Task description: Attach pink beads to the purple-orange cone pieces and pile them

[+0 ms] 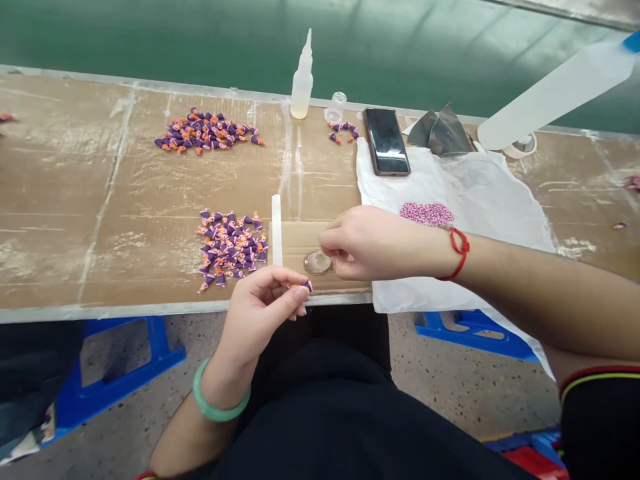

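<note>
My left hand (263, 303) is closed in a pinch on a small purple and orange piece (306, 285) at the table's front edge. My right hand (373, 241) hovers over a small clear round dish (318, 263) on a cardboard pad (300, 240), fingers pinched together; what they hold, if anything, is too small to make out. A pile of purple and orange pieces (231, 248) lies just left of the pad, beside a white stick (276, 228). A heap of tiny pink beads (427, 213) sits on white plastic sheet (480, 193) behind my right wrist.
A second pile of pieces (205, 131) lies at the back left. A glue bottle (302, 83), a small clear cup (337, 107), a phone (386, 141) and crumpled grey foil (440, 131) stand along the far edge. Blue stools (125, 360) are under the table.
</note>
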A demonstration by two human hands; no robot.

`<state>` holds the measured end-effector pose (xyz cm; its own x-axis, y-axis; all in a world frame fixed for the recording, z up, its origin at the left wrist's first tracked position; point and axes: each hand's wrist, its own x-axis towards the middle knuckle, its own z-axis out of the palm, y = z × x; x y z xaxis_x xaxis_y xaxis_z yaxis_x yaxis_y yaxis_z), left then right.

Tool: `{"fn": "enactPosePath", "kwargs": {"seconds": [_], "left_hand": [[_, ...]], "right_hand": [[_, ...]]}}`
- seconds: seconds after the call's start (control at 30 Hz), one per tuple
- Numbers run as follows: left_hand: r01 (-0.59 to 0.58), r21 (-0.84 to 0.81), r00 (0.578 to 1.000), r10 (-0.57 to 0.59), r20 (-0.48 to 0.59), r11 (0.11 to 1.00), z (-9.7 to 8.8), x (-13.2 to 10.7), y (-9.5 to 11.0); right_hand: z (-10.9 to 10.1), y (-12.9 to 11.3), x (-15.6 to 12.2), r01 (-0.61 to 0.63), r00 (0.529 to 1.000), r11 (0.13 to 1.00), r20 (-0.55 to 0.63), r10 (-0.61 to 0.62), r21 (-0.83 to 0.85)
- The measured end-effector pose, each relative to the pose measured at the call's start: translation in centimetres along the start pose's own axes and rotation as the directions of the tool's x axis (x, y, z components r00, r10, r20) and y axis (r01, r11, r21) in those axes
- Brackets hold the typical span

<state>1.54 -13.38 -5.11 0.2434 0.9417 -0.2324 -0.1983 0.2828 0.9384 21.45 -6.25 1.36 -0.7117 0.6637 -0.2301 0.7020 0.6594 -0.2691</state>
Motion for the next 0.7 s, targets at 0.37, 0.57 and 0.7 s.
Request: {"fn": "enactPosePath", "kwargs": {"seconds": [0.37, 0.57, 0.7], "left_hand": [[-0.002, -0.056, 1.0, 0.001, -0.007, 0.998, -0.34, 0.2, 0.06], [0.0, -0.093, 1.0, -0.002, -0.026, 0.996, -0.14, 0.26, -0.15], [-0.026, -0.103, 0.997, 0.019, -0.071, 0.994, 0.18, 0.11, -0.07]], "right_hand": [[-0.24, -0.62, 1.04, -0.017, 0.995, 0.991, 0.098, 0.03, -0.129], [0.02, -0.4, 0.86, -0.002, 0.998, 0.995, 0.057, 0.008, -0.103], [-0.23, -0.44, 0.07, 0.013, 0.998, 0.995, -0.056, -0.007, 0.095]]}}
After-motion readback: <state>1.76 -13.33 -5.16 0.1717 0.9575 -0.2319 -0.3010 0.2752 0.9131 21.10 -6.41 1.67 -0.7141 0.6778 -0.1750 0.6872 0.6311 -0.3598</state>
